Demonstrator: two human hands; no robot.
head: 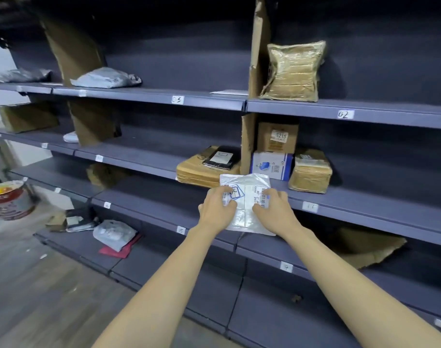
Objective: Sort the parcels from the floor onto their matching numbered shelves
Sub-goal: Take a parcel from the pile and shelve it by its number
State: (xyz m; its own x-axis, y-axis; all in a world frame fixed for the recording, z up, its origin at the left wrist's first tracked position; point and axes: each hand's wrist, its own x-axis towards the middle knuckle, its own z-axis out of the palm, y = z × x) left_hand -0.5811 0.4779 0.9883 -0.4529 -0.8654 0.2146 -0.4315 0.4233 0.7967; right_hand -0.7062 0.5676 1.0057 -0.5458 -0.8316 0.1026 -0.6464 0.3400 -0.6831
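A flat white plastic parcel (244, 199) with a barcode label and a blue hand-drawn mark is held in front of the middle shelf (365, 209). My left hand (218, 209) grips its left side and my right hand (273, 209) grips its right side, fingers curled over the top face. The parcel hangs at the shelf's front edge, just below a flat brown parcel (197, 172) and a white-and-blue box (272, 165). Its lower part is hidden by my hands.
Dark grey shelves carry small number tags such as 03 (177, 99) and 02 (345, 114). Brown boxes (311, 172), a taped parcel (292, 71) and cardboard dividers (258, 46) stand on them. A grey bag (114, 234) lies on the bottom shelf. A bucket (11, 199) stands on the floor at left.
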